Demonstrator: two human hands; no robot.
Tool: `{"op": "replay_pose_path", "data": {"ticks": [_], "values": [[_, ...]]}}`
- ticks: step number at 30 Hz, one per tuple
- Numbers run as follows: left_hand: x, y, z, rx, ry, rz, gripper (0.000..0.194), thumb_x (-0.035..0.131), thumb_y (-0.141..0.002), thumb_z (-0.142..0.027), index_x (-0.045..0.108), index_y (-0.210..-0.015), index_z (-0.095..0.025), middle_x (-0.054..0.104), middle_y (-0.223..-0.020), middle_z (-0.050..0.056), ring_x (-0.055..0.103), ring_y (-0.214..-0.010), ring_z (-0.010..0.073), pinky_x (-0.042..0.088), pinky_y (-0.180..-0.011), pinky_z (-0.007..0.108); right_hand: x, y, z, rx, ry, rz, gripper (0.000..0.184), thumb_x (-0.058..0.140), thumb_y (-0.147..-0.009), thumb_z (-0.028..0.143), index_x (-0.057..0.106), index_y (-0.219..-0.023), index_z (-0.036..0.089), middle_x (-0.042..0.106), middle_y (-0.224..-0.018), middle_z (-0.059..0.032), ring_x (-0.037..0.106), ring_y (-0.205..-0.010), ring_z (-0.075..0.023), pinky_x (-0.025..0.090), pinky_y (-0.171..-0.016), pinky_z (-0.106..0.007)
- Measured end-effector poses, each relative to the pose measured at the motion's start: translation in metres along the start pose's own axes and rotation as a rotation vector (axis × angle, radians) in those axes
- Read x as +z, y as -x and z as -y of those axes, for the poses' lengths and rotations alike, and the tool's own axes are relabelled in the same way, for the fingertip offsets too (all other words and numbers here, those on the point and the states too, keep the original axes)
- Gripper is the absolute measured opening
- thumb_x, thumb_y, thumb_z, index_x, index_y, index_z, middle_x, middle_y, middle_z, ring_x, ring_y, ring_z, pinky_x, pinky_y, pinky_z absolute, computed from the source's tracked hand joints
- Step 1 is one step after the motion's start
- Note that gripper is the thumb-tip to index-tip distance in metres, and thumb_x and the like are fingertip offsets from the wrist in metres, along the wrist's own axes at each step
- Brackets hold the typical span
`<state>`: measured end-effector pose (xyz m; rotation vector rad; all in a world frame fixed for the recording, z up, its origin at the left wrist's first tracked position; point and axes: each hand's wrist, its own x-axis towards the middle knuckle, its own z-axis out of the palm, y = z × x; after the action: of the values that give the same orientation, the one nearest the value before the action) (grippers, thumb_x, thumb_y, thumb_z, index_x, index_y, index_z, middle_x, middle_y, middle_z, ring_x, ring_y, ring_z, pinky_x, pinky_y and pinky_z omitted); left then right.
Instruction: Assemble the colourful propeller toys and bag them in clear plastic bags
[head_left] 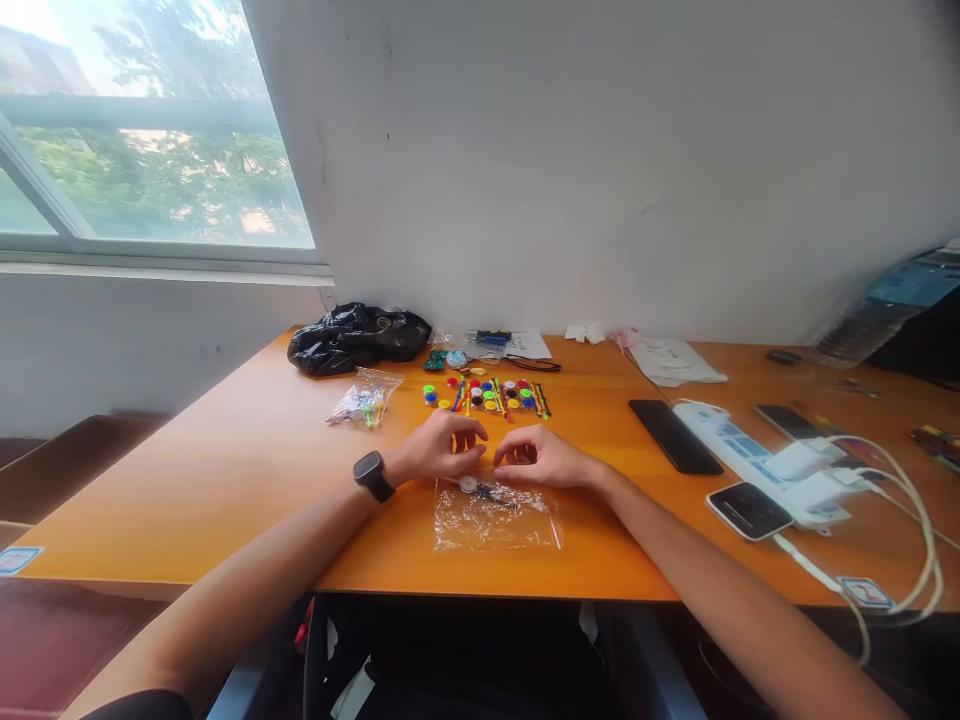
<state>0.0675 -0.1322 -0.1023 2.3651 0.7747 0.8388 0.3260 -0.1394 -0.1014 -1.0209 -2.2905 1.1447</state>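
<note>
A clear plastic bag point(495, 525) lies flat on the table in front of me, with a small white round piece and some dark, thin parts near its top edge. My left hand point(439, 446), with a black watch on the wrist, is just above the bag's upper left. Its fingers are loosely curled, with a gap to the thumb. Facing it, my right hand point(547, 458) is at the bag's upper right edge, fingers bent and apart from the thumb. I see nothing held in either hand. Whether the right fingertips touch the bag is unclear.
Behind my hands are rows of coloured round buttons point(489, 395) and thin coloured strips point(541, 400). A small parts bag point(365, 398) and a black plastic bag point(356, 338) lie left. On the right are a black phone point(675, 437), a lit phone point(748, 510) and a white power strip point(739, 450) with cables.
</note>
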Motion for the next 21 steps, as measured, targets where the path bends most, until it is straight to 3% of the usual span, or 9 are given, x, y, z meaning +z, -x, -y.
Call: {"op": "replay_pose_path", "data": {"ticks": [4,7,10,13,16,21], "values": [[-0.008,-0.004,0.012,-0.053,-0.238,-0.235,0.01,0.064,-0.093,-0.02,0.074,-0.093,-0.019,0.074,-0.087,0.003,0.067,-0.077,0.0165,0.053,-0.073,0.028,-0.002,0.0,-0.005,-0.002,-0.029,0.016,0.036,0.084,-0.083,0.051,0.082,-0.099,0.018,0.069,-0.08,-0.0022,0.051,-0.067,-0.0126,0.037,-0.059,-0.026],[-0.015,-0.004,0.026,-0.07,-0.389,-0.309,0.023,0.059,-0.092,-0.01,0.073,-0.107,-0.021,0.074,-0.109,0.007,0.067,-0.104,0.0238,0.055,-0.093,0.037,-0.003,-0.002,-0.007,-0.009,-0.048,0.027,0.037,0.083,-0.083,0.051,0.082,-0.097,0.017,0.069,-0.08,-0.0028,0.053,-0.069,-0.0134,0.039,-0.06,-0.026],[-0.019,-0.003,0.043,-0.136,-0.456,-0.299,0.036,0.056,-0.088,-0.003,0.073,-0.113,-0.022,0.073,-0.118,0.008,0.065,-0.113,0.0257,0.054,-0.1,0.039,-0.004,-0.002,-0.006,-0.01,-0.069,0.053,0.038,0.084,-0.082,0.051,0.082,-0.096,0.016,0.066,-0.077,-0.002,0.052,-0.067,-0.0129,0.037,-0.059,-0.026],[-0.02,-0.002,0.056,-0.197,-0.528,-0.247,0.028,0.058,-0.093,-0.01,0.076,-0.11,-0.022,0.075,-0.112,0.008,0.067,-0.107,0.0273,0.054,-0.096,0.04,-0.006,0.0,-0.003,-0.004,-0.091,0.079,0.036,0.084,-0.083,0.048,0.082,-0.098,0.015,0.065,-0.077,-0.0017,0.052,-0.068,-0.0128,0.037,-0.06,-0.026],[-0.021,-0.003,0.061,-0.25,-0.603,-0.21,0.027,0.055,-0.1,-0.018,0.078,-0.113,-0.021,0.076,-0.108,0.01,0.067,-0.104,0.0292,0.053,-0.092,0.04,-0.007,0.0,-0.002,0.007,-0.103,0.099,0.033,0.081,-0.086,0.044,0.082,-0.1,0.015,0.063,-0.074,-0.0009,0.05,-0.067,-0.0123,0.036,-0.06,-0.026],[-0.022,-0.004,0.063,-0.326,-0.68,-0.224,0.034,0.056,-0.102,-0.021,0.072,-0.132,-0.018,0.075,-0.119,0.013,0.065,-0.11,0.0319,0.051,-0.095,0.041,-0.007,-0.001,-0.005,-0.01,-0.086,0.104,0.03,0.078,-0.088,0.041,0.081,-0.101,0.014,0.063,-0.076,-0.0011,0.05,-0.068,-0.0124,0.036,-0.061,-0.025]]}}
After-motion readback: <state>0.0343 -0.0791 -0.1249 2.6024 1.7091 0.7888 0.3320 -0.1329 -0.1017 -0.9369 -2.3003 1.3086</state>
